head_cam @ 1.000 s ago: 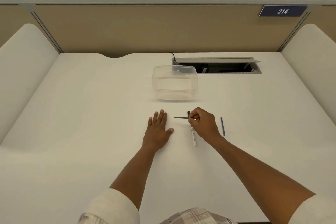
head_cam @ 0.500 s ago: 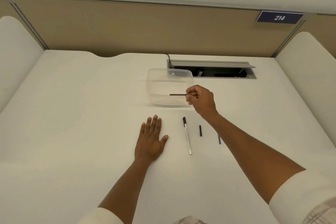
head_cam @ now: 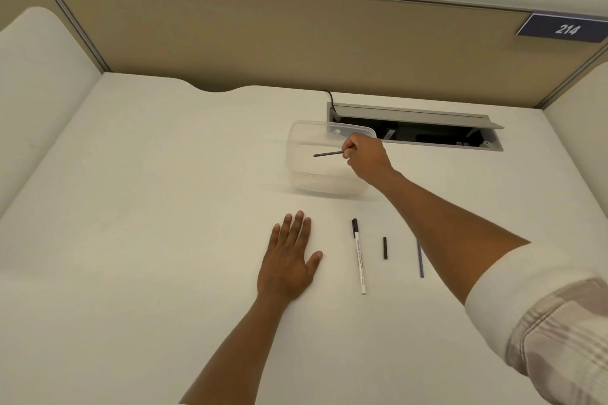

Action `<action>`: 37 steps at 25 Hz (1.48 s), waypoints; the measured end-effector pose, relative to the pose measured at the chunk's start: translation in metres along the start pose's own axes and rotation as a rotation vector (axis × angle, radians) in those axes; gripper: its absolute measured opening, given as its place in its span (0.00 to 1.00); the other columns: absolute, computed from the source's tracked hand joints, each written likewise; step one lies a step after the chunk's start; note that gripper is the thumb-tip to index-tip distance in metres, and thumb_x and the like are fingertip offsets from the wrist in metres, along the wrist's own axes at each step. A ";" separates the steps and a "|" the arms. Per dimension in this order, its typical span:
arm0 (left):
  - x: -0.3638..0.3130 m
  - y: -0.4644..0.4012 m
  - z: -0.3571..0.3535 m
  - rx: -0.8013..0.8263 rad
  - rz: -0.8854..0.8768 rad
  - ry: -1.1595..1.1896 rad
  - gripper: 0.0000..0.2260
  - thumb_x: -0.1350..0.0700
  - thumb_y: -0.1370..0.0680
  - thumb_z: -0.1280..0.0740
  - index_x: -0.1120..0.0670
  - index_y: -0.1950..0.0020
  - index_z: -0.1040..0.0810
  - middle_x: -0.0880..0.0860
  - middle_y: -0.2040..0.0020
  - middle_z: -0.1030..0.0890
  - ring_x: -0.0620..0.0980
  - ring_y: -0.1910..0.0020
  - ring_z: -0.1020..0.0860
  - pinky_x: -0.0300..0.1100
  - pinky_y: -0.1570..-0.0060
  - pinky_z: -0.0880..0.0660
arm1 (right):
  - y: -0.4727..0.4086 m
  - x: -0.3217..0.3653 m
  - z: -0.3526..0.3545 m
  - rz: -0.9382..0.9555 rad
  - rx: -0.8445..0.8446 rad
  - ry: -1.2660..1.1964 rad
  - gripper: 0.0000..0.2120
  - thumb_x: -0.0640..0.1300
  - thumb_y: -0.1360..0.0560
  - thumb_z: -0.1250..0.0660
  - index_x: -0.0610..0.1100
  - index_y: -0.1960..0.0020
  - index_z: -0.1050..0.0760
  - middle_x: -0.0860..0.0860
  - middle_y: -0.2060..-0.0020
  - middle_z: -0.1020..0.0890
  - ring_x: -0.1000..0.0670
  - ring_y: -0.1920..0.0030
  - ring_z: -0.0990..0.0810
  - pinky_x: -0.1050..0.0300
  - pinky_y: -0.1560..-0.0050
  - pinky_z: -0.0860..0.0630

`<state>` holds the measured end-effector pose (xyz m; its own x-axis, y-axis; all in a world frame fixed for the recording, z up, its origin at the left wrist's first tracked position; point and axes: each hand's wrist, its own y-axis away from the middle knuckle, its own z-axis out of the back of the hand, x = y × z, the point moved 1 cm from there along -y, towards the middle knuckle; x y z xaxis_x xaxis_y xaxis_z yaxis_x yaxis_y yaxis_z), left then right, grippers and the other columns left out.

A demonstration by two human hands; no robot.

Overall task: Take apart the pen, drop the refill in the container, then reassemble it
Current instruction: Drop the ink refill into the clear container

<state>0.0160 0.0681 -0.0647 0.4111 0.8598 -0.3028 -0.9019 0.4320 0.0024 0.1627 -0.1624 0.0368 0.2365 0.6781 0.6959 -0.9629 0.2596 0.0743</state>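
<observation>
1. Right hand (head_cam: 363, 156) pinches the thin dark refill (head_cam: 329, 153) by its right end, fingers clamped on it. The rod sticks out leftward from the fingertips.
2. Refill hangs above the clear container (head_cam: 297, 154), inside the rim outline as seen from the head view. Its height over the floor of the tub is hard to tell; it does not look like it is touching.
3. Key relation: the refill's long axis runs left-right, near level, roughly along the container's long side. It looks shorter than the opening, so it should fit flat if released. The free tip points at the left wall and stays clear of it.
4. Left hand (head_cam: 291, 260) lies flat on the desk (head_cam: 148, 240), palm down, fingers loosely together, holding nothing. It is well apart from the container, so the right hand is the nearer one and does the drop alone.
5. Other pen parts lie on the desk between the arms: white barrel (head_cam: 359, 260) with a dark end, long axis pointing away from the person; short dark piece (head_cam: 385, 247) just beside it; thin blue rod (head_cam: 420, 261) partly under the right forearm.
6. Stage, my read: pen is apart, refill drop pending, reassembly not begun.
7. Risk: the light rod could bounce or catch the rim if let go tilted.
</observation>
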 end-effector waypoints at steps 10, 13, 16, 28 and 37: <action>0.000 -0.002 0.000 0.006 0.010 0.021 0.31 0.39 0.19 0.50 0.50 0.20 0.54 0.48 0.19 0.56 0.48 0.21 0.60 0.49 0.23 0.55 | -0.037 -0.013 -0.035 -0.047 0.222 0.592 0.11 0.38 0.22 0.39 0.36 0.42 0.25 0.40 0.44 0.21 0.41 0.44 0.22 0.53 0.54 0.28; -0.001 -0.002 0.000 0.010 0.012 0.016 0.31 0.39 0.19 0.50 0.50 0.20 0.54 0.48 0.19 0.56 0.48 0.21 0.60 0.49 0.23 0.55 | -0.040 -0.014 -0.039 -0.069 0.214 0.617 0.11 0.38 0.23 0.39 0.36 0.42 0.25 0.39 0.43 0.22 0.39 0.43 0.21 0.52 0.52 0.26; 0.000 -0.002 0.000 0.010 0.015 0.024 0.31 0.39 0.18 0.50 0.50 0.20 0.54 0.48 0.19 0.56 0.48 0.21 0.60 0.49 0.23 0.55 | -0.043 -0.016 -0.041 -0.089 0.224 0.618 0.12 0.38 0.23 0.40 0.36 0.42 0.26 0.39 0.42 0.22 0.38 0.43 0.21 0.52 0.52 0.26; 0.000 -0.002 0.001 0.002 0.020 0.033 0.31 0.39 0.18 0.50 0.50 0.20 0.54 0.48 0.19 0.56 0.47 0.21 0.60 0.49 0.23 0.55 | -0.039 -0.013 -0.041 -0.048 0.229 0.625 0.12 0.38 0.23 0.39 0.37 0.42 0.23 0.39 0.44 0.21 0.39 0.45 0.21 0.54 0.53 0.26; 0.000 -0.002 0.001 0.013 0.022 0.027 0.31 0.39 0.19 0.50 0.50 0.20 0.54 0.48 0.19 0.55 0.47 0.21 0.60 0.48 0.23 0.56 | -0.026 -0.005 -0.018 -0.002 0.213 0.581 0.08 0.43 0.24 0.36 0.41 0.48 0.22 0.45 0.48 0.19 0.43 0.46 0.22 0.51 0.53 0.25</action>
<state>0.0185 0.0678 -0.0636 0.3874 0.8615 -0.3284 -0.9087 0.4169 0.0218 0.1892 -0.1606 0.0187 0.2126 0.9569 0.1978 -0.9531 0.1585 0.2580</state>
